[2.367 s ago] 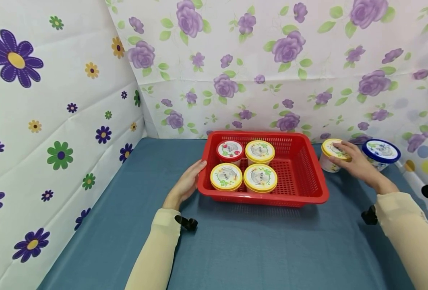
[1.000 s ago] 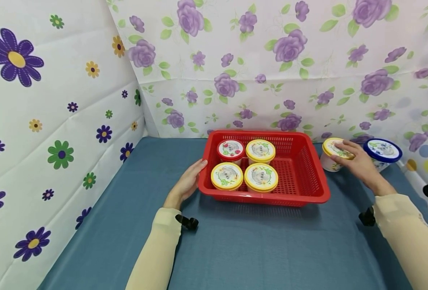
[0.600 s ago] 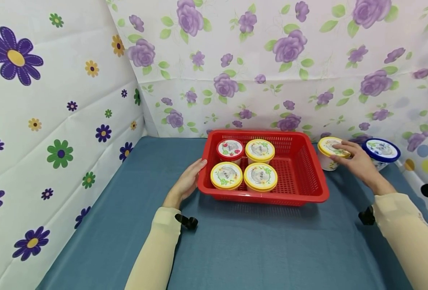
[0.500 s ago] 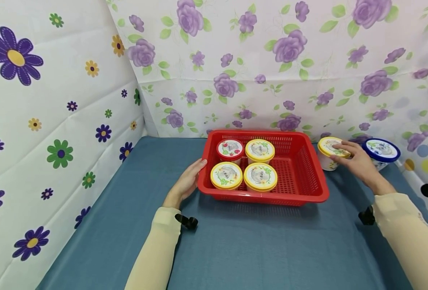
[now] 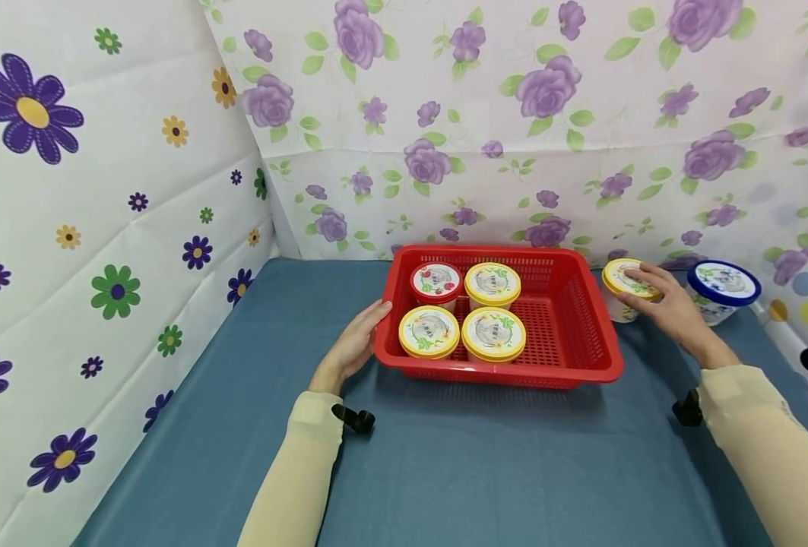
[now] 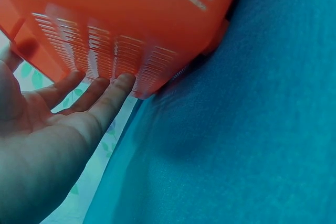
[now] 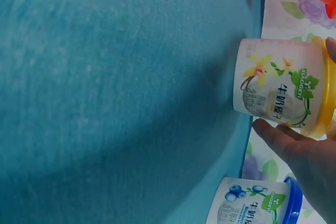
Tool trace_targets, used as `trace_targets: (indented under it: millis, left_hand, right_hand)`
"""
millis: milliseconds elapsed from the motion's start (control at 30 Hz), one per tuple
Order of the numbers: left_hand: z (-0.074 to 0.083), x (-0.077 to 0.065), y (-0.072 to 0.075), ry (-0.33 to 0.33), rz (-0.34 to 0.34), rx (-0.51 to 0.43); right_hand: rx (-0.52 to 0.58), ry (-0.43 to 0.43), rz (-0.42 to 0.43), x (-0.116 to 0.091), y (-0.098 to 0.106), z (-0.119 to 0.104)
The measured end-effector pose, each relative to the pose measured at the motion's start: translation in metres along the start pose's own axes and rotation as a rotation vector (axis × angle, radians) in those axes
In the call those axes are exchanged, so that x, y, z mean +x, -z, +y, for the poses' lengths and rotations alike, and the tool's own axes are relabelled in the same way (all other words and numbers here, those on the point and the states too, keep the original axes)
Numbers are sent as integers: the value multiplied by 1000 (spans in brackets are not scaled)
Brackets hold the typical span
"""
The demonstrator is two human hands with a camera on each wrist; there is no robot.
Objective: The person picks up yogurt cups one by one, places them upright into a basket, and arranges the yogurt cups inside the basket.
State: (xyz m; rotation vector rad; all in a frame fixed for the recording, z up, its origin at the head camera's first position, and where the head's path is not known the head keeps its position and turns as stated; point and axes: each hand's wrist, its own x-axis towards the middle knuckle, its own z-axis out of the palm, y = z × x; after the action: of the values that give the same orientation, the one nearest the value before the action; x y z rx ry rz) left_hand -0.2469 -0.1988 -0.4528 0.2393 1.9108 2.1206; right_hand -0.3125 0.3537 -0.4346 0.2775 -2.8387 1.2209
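Observation:
In the head view, my right hand point(image 5: 673, 308) grips a white tub point(image 5: 621, 305) with a yellow lid, to the right of the red basket point(image 5: 547, 374). The right wrist view has this tub point(image 7: 278, 85) with a vanilla flower print, one fingertip on its lid and other fingers along its side. My left hand point(image 5: 352, 346) touches the basket's left end. In the left wrist view, its fingers point(image 6: 113, 93) lie nearly straight against the slotted wall. Inside the basket stand a red-lidded tub point(image 5: 435, 282) and several yellow-lidded tubs point(image 5: 428, 333).
A blue-lidded tub point(image 5: 723, 283) with blueberry print stands just right of my right hand. Blue cloth point(image 5: 513, 463) covers the table. Flowered sheeting point(image 5: 431, 83) rises behind the basket, and another flowered sheet point(image 5: 102, 228) borders the left side.
My right hand and the yellow-lidded tub have shifted slightly left, towards the basket and away from the blue-lidded tub. My left hand and the basket look the same.

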Motion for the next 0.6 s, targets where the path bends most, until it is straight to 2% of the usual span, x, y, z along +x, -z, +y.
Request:
trace_targets:
  millis: [233,600]
  left_hand:
    - [-1,1,0,-8,-8,18]
    - [-3,1,1,-3,6,10]
  right_hand:
    - [11,20,38,1,0,0]
    - [23,0,67,-2,1,1]
